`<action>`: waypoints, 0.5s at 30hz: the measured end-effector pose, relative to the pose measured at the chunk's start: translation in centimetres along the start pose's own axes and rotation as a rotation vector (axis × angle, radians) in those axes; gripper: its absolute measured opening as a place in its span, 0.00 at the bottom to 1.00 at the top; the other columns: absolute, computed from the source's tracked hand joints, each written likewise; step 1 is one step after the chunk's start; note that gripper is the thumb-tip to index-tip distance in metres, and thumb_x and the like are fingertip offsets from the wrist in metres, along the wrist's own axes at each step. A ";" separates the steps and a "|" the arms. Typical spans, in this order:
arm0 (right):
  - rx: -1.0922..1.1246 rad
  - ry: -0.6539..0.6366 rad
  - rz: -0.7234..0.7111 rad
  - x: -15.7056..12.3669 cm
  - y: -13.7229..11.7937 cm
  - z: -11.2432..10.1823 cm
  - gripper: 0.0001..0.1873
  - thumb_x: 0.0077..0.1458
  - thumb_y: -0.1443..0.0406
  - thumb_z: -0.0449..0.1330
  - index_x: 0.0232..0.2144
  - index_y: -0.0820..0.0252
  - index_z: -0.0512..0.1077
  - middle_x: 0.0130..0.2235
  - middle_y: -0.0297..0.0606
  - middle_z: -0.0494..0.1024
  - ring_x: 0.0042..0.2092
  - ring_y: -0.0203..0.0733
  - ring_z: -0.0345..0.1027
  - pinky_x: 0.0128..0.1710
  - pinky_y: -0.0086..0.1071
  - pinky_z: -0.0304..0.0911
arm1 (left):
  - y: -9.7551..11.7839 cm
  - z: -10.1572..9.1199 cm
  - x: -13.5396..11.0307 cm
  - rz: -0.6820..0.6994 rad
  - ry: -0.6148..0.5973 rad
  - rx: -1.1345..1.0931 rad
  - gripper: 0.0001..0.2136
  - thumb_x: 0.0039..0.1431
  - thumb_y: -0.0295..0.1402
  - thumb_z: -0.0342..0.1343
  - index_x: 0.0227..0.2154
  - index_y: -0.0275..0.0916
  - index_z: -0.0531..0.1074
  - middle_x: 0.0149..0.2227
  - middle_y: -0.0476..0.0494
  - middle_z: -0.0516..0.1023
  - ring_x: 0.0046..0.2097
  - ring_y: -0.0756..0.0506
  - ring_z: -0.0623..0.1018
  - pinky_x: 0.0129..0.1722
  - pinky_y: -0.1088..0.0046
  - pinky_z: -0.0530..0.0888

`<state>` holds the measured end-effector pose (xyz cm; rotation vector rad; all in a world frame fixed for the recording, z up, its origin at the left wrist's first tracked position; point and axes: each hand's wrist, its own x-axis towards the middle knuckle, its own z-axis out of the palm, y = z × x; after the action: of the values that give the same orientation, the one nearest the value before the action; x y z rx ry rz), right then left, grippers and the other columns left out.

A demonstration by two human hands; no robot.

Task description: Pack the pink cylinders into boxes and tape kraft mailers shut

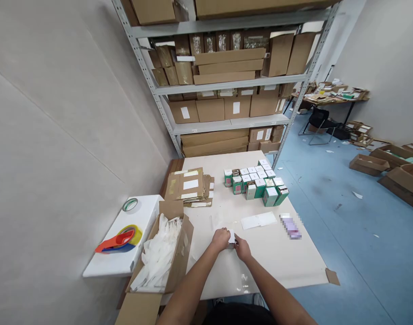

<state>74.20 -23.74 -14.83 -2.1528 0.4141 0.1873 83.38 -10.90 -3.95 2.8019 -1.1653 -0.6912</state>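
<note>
Between my two hands, over the near middle of the table [209, 280], is a small white box [231, 236]. The closed fingers of my left hand [220, 239] grip its left side. On the other side my right hand [242, 248] pinches the box's right edge. My fingers hide part of the box. White folded sheets or a flat carton [259, 220] lie just beyond my right hand. A pixelated purple item [290, 226] is farther right. Several green and white small boxes [255, 180] stand in a group at the far right of the table.
An open carton of white bags or wrapping [162, 248] stands left of my arm. Flattened cardboard [189, 185] is stacked behind it. A tape dispenser [120, 240] and a tape roll [130, 204] lie on a white stand. Metal shelving [226, 84] with cartons rises behind.
</note>
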 end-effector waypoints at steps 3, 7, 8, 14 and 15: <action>-0.030 -0.002 -0.001 -0.5 -0.1 0.5 0.26 0.56 0.70 0.54 0.55 0.54 0.77 0.46 0.42 0.85 0.50 0.49 0.78 0.49 0.32 0.66 | 0.0 1.0 0.1 -0.017 0.000 -0.028 0.15 0.52 0.28 0.63 0.44 0.31 0.78 0.47 0.24 0.79 0.51 0.29 0.79 0.52 0.52 0.74; -0.032 -0.011 -0.026 0.0 -0.1 0.6 0.23 0.55 0.67 0.57 0.51 0.51 0.79 0.44 0.42 0.86 0.49 0.52 0.79 0.50 0.35 0.67 | -0.7 2.5 -0.1 -0.018 0.049 -0.049 0.20 0.54 0.33 0.61 0.50 0.31 0.76 0.51 0.22 0.77 0.53 0.26 0.78 0.52 0.48 0.74; -0.022 -0.027 -0.046 0.3 -0.1 0.5 0.23 0.53 0.67 0.58 0.51 0.51 0.79 0.44 0.42 0.86 0.49 0.53 0.79 0.50 0.36 0.67 | -1.0 2.7 -0.2 -0.014 0.061 -0.044 0.22 0.54 0.34 0.61 0.51 0.31 0.75 0.53 0.21 0.76 0.55 0.26 0.77 0.53 0.48 0.74; 0.007 -0.085 -0.076 1.1 0.5 -0.3 0.33 0.46 0.66 0.59 0.57 0.46 0.76 0.48 0.42 0.85 0.53 0.58 0.78 0.55 0.43 0.67 | -2.2 1.7 -0.4 0.046 0.009 0.000 0.18 0.62 0.38 0.56 0.51 0.34 0.75 0.53 0.25 0.77 0.54 0.30 0.79 0.53 0.52 0.75; 0.013 -0.089 -0.064 1.1 0.6 -0.2 0.36 0.46 0.67 0.59 0.59 0.45 0.74 0.48 0.41 0.85 0.53 0.58 0.78 0.55 0.43 0.67 | -2.4 1.5 -0.4 0.056 0.011 0.006 0.17 0.63 0.38 0.55 0.51 0.34 0.75 0.52 0.25 0.78 0.54 0.30 0.79 0.53 0.52 0.75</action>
<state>74.98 -24.49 -15.53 -2.1330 0.2940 0.2422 84.11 -8.74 -5.59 2.7623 -1.2410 -0.6687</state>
